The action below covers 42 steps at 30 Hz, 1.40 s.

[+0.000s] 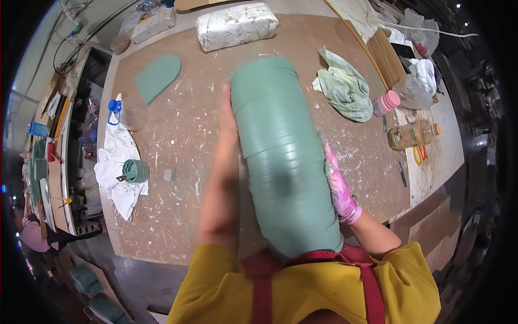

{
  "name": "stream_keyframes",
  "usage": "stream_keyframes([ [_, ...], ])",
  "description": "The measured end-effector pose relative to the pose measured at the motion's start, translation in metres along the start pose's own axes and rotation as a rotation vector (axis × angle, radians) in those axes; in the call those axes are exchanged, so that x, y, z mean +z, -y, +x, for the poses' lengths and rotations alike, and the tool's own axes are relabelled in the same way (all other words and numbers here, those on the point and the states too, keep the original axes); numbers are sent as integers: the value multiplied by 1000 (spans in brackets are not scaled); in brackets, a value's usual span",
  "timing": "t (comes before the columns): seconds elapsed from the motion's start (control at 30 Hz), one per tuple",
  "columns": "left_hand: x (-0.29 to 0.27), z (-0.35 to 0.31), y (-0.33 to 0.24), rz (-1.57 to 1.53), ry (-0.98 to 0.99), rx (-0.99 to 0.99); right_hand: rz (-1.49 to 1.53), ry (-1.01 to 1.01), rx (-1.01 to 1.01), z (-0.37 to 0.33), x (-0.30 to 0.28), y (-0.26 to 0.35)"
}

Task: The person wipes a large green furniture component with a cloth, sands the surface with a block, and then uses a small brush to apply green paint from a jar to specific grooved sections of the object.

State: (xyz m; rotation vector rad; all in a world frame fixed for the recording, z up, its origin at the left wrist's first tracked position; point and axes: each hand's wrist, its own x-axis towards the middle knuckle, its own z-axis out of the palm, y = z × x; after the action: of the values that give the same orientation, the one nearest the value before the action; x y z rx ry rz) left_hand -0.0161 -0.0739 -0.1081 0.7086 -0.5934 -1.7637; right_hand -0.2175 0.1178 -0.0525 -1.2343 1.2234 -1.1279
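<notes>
Left of hands (338,186) flanking a green stack (291,167), finger spread unclear, a cup (138,171) holds a tool (121,179).

right glove (340,189): mottled pink and white, covering the right grip (335,175)
wristband (353,215): thin, pale, just behind that grip
shirt (318,286): mustard yellow, short sleeves (213,262) well behind the left grip (229,116)
apron (332,258): dark red, two straps (263,297)

The brown tabletop (172,216), flecked with pale marks, carries a white block (237,26) at the far side, a flat green arched piece (158,77) at far left, a white cloth (113,154) along the left edge, and, toward the right, a crumpled pale-green cloth (345,89) beside a pink jar (386,102).
</notes>
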Motion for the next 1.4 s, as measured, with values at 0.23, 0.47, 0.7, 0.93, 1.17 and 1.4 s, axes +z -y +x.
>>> stream_keyframes([
  [0.23,-4,1,3,84,-21,96,478,-102,88,8,2,-22],
  [0.47,-20,-21,-8,-38,-33,19,693,77,187,16,22,-54],
  [0.7,-9,-75,-71,283,-248,139,769,254,54,28,58,-51],
  [0.93,47,-66,-63,1102,-340,481,1114,165,345,-4,6,-36],
  [1.17,131,-31,-32,1604,-401,354,882,523,-16,-98,-131,5],
  [1.4,161,-13,2,2169,-215,373,402,419,-94,-141,-156,-5],
])
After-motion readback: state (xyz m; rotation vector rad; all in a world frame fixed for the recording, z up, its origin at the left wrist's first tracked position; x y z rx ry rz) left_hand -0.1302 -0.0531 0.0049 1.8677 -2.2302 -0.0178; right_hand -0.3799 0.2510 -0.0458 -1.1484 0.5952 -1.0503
